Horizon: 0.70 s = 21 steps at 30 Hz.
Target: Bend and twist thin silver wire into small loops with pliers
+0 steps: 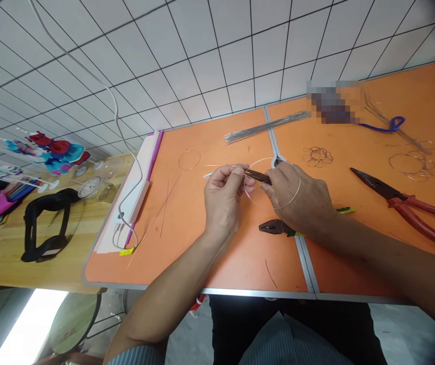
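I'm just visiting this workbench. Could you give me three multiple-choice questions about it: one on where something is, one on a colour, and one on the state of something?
1. Where do the red-handled pliers lie?
A. On the orange table, to the right of the right hand
B. On the wooden table
C. On the floor

2. What colour is the looped cord on the orange table?
A. Green
B. Red
C. Blue

3. What state is the wire hoop in?
A. Lying flat on the table
B. Held up between both hands
C. Hanging from a hook

Answers:
1. A: the pliers rest on the orange surface, right of that hand.
2. C: the cord's loop shows blue.
3. B: the left hand and right hand hold it above the table.
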Motion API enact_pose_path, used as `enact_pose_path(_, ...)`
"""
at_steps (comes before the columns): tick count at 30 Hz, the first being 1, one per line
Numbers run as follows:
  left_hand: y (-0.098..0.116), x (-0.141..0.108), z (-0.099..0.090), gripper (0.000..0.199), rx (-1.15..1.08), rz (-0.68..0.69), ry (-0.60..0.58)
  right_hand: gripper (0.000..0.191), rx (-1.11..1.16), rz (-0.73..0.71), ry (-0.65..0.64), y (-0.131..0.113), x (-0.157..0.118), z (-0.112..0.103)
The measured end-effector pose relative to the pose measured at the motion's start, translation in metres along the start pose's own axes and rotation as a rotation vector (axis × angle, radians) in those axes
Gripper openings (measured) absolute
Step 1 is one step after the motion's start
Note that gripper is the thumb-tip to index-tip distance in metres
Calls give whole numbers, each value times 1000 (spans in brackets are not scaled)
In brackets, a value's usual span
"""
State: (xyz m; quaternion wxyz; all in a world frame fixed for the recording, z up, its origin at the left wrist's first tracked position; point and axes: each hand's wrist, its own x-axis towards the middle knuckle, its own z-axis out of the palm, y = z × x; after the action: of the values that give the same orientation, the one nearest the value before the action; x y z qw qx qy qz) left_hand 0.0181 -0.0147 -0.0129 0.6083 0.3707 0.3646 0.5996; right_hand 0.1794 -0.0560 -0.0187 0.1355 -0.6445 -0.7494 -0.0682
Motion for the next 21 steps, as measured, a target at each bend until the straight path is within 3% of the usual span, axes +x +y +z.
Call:
enact_pose_path(6,0,-1,2,26,-36,-33,11,37,-14,12,7,0,0,3)
enact_pose_path(13,-1,1,-1,24,9,-8,9,42,44,43,-94,1,1,2)
enact_pose_path(21,1,6,-6,25,97,35,4,35,373,77,-245,8,3,0)
